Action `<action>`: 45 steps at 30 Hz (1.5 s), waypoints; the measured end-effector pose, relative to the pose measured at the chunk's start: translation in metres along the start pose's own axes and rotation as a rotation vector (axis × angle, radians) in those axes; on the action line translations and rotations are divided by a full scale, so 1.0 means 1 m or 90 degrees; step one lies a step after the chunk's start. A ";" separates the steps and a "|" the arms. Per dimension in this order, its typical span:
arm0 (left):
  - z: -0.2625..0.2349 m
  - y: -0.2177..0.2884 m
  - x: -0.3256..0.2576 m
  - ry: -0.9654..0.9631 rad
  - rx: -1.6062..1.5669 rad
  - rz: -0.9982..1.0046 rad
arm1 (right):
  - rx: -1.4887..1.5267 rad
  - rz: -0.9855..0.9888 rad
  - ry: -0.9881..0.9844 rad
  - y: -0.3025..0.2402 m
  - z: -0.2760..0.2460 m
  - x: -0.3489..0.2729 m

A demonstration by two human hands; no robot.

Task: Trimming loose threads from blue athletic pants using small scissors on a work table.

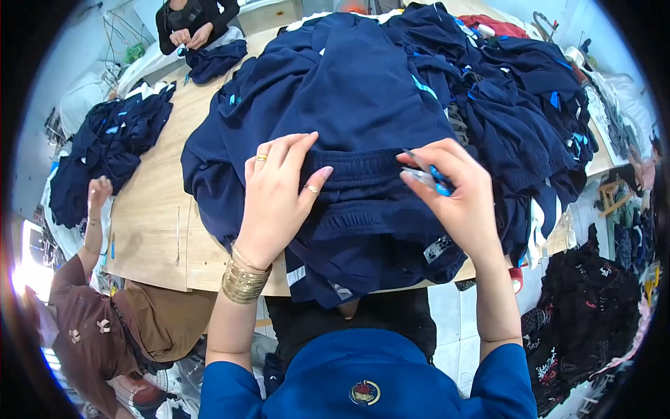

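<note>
Navy trousers with a gathered elastic waistband [359,167] lie in front of me on a pile of similar navy garments [335,91]. My left hand [273,192] rests at the left end of the waistband, fingers stretched out and thumb apart, touching the cloth. At the other end of the waistband, my right hand [460,192] is closed around small blue-handled thread snips [440,180]. Their metal tip points left over the waistband edge. A second gathered band [356,218] shows just below, nearer to me.
The wooden table [150,216] carries more navy garments [105,150] at left and a heap [520,112] at right. A co-worker's hand [100,192] is at the left; another person's hands [192,36] hold navy cloth at the far side. Black patterned fabric [586,314] lies at lower right.
</note>
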State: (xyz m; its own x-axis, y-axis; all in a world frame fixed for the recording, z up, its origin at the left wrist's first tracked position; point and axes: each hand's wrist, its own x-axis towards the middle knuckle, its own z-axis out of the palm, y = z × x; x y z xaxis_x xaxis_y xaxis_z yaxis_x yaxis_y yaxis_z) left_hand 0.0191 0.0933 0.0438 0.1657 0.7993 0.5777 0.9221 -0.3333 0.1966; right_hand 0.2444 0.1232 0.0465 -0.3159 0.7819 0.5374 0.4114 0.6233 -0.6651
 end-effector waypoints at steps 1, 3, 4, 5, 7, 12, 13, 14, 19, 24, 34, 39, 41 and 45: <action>0.001 -0.001 0.002 -0.002 0.041 0.005 | 0.003 0.006 -0.018 -0.002 0.003 0.001; 0.004 -0.009 0.004 -0.055 0.034 0.012 | 0.024 0.022 -0.041 -0.007 0.010 0.000; 0.005 -0.013 0.006 -0.113 0.023 0.018 | 0.041 -0.006 -0.021 -0.002 0.015 -0.001; 0.004 -0.016 0.008 -0.128 -0.060 0.003 | 0.039 0.015 -0.029 -0.002 0.015 -0.003; -0.007 -0.013 0.008 -0.202 -0.303 -0.126 | 0.038 0.037 -0.034 -0.004 0.016 -0.009; -0.014 -0.007 -0.006 -0.335 -0.790 -0.343 | 0.141 0.103 -0.040 -0.006 0.024 -0.027; -0.014 -0.006 -0.007 -0.336 -0.789 -0.346 | 0.154 0.108 -0.037 -0.007 0.025 -0.028; -0.013 -0.006 -0.008 -0.339 -0.803 -0.354 | 0.156 0.110 -0.038 -0.008 0.027 -0.029; -0.014 -0.007 -0.009 -0.358 -0.855 -0.377 | 0.169 0.069 0.002 -0.013 0.030 -0.028; -0.011 -0.005 -0.013 -0.370 -0.911 -0.393 | 0.207 0.071 0.008 -0.022 0.036 -0.026; -0.007 0.012 -0.019 -0.325 -0.872 -0.345 | 0.409 0.268 -0.048 -0.012 0.041 -0.022; -0.010 0.002 -0.018 -0.409 -0.606 -0.222 | 0.508 0.387 -0.056 -0.015 0.039 -0.020; -0.009 0.002 -0.019 -0.420 -0.680 -0.251 | 0.514 0.384 -0.062 -0.017 0.038 -0.017; 0.000 0.002 -0.023 -0.382 -0.807 -0.305 | 0.513 0.383 -0.049 -0.012 0.044 -0.017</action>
State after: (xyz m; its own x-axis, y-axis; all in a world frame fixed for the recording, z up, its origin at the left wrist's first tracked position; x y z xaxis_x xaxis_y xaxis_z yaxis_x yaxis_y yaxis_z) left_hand 0.0177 0.0742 0.0307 0.3482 0.9337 -0.0833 0.0693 0.0630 0.9956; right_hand 0.2070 0.1026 0.0228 -0.3122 0.9498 -0.0184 -0.1706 -0.0751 -0.9825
